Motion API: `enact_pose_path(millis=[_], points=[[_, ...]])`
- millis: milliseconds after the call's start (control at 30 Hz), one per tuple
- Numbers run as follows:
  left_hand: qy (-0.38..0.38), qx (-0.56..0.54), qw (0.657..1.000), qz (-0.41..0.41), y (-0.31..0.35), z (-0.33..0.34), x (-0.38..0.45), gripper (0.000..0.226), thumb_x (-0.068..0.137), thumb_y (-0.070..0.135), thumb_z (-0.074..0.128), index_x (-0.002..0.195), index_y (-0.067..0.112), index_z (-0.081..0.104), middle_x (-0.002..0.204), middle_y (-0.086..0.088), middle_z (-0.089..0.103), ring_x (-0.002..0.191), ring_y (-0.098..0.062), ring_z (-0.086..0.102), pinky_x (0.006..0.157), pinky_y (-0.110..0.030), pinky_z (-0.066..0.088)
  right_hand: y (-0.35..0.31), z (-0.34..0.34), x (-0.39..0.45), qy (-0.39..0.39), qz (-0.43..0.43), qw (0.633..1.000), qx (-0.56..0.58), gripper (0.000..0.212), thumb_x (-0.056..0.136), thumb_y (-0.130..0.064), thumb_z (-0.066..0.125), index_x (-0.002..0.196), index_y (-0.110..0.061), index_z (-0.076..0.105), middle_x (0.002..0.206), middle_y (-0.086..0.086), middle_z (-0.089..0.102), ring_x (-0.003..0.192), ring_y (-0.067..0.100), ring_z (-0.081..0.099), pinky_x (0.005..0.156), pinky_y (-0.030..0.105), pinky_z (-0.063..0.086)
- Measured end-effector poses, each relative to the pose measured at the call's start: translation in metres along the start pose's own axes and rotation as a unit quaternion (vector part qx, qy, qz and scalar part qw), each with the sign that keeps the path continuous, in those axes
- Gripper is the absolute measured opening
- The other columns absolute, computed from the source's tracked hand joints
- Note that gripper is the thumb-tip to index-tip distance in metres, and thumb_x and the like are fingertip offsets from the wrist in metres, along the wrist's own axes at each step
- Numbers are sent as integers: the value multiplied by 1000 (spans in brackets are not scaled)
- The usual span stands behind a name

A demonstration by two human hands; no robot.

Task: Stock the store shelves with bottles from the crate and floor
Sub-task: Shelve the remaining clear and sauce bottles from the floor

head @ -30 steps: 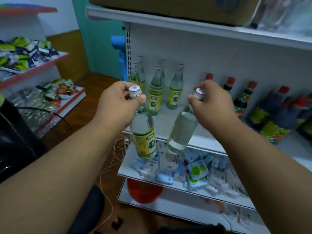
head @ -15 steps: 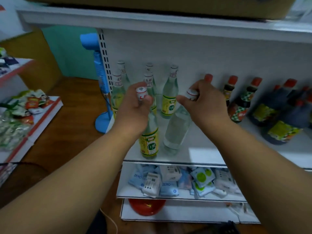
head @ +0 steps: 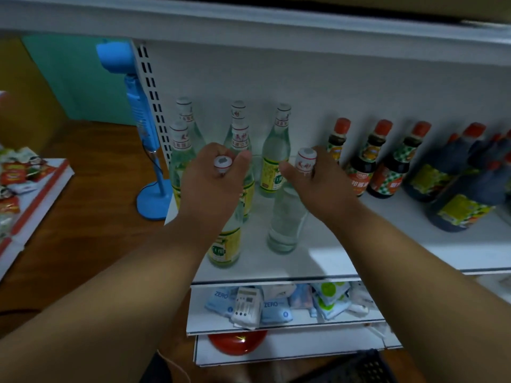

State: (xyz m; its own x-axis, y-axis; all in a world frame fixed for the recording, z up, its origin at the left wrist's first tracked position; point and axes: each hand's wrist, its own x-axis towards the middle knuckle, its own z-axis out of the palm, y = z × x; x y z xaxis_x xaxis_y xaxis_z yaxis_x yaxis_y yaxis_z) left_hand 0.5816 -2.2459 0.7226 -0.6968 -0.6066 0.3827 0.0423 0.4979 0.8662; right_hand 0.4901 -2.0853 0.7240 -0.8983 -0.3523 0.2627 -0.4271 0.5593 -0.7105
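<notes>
My left hand (head: 213,183) grips the neck of a clear bottle with a yellow-green label (head: 225,244), whose base is down at the front of the white shelf (head: 331,261). My right hand (head: 320,183) grips the neck of a second clear bottle (head: 286,222), label turned away, standing just right of the first. Both white caps poke out above my fingers. Several matching bottles (head: 276,150) stand in rows behind them against the back panel.
Dark sauce bottles with red caps (head: 387,161) and larger dark jugs (head: 459,189) fill the shelf's right side. The upper shelf edge (head: 249,20) hangs overhead. A blue stand fan (head: 141,128) is at the left. Packets (head: 276,305) lie on the lower shelf; a dark crate corner (head: 367,366) shows below.
Both hands carried their bottles forward and down, from in front of the shelf onto its front area. The camera moved closer to the shelf.
</notes>
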Motion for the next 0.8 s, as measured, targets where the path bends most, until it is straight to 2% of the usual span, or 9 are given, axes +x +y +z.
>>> enact_pose_path(millis=[67, 133, 200, 333, 400, 467, 533, 633, 800], points=[[-1, -5, 1000, -3, -3, -1, 4, 39, 92, 42, 61, 79, 5, 56, 69, -15, 63, 62, -27, 59, 58, -37, 49, 15, 6, -7, -98, 25, 989, 106, 30, 85, -29, 68, 111, -31, 54, 106, -11, 64, 98, 3, 61, 85, 28, 48], [-3, -7, 1000, 3, -5, -2, 7, 40, 93, 40, 61, 79, 3, 56, 68, -16, 63, 61, -26, 59, 59, -37, 48, 28, 9, -11, -131, 43, 979, 150, 36, 85, -18, 69, 113, -34, 54, 111, -13, 65, 103, 4, 61, 91, 30, 49], [-1, -9, 1000, 13, -7, -1, 7, 39, 93, 37, 60, 78, 2, 55, 66, -16, 62, 58, -23, 58, 57, -35, 47, 32, 13, -10, -85, 22, 992, 94, 36, 84, -28, 72, 116, -29, 56, 110, -13, 66, 100, 4, 62, 87, 27, 49], [9, -19, 999, 35, -10, 1, 8, 38, 94, 33, 60, 75, 1, 53, 59, -13, 59, 56, -23, 58, 57, -37, 49, 25, 23, -12, 19, 8, 999, 42, 53, 80, -47, 73, 124, -27, 51, 116, -11, 62, 105, 6, 58, 84, 22, 46], [8, -24, 999, 34, -11, 2, 9, 37, 94, 33, 60, 76, 1, 53, 61, -14, 59, 58, -25, 59, 58, -40, 50, 28, 26, -14, 10, 9, 996, 84, 48, 89, -46, 63, 131, -28, 47, 126, -10, 59, 116, 9, 55, 95, 29, 45], [12, -27, 999, 35, -13, 3, 10, 36, 93, 33, 60, 77, 1, 54, 63, -15, 59, 61, -27, 59, 58, -39, 50, 27, 24, -16, -29, 28, 989, 143, 40, 96, -39, 55, 134, -27, 47, 128, -11, 58, 118, 8, 54, 101, 33, 44], [14, -26, 999, 36, -13, 4, 10, 35, 93, 33, 60, 78, 2, 54, 64, -15, 60, 62, -27, 60, 59, -37, 49, 28, 20, -15, -34, 21, 994, 99, 36, 96, -39, 55, 129, -25, 50, 119, -13, 61, 108, 6, 57, 92, 28, 46], [21, -25, 999, 34, -12, 5, 11, 34, 93, 33, 60, 78, 3, 55, 64, -14, 61, 62, -27, 61, 58, -37, 50, 25, 21, -13, 16, 4, 1000, 19, 40, 88, -47, 64, 119, -24, 53, 106, -16, 61, 98, 6, 58, 76, 19, 43], [25, -15, 999, 41, -12, 5, 11, 35, 94, 34, 60, 79, 3, 55, 64, -14, 61, 62, -27, 61, 59, -40, 51, 22, 27, -8, 59, 20, 998, -31, 59, 75, -64, 68, 114, -23, 51, 111, -8, 67, 102, 15, 64, 81, 38, 55]])
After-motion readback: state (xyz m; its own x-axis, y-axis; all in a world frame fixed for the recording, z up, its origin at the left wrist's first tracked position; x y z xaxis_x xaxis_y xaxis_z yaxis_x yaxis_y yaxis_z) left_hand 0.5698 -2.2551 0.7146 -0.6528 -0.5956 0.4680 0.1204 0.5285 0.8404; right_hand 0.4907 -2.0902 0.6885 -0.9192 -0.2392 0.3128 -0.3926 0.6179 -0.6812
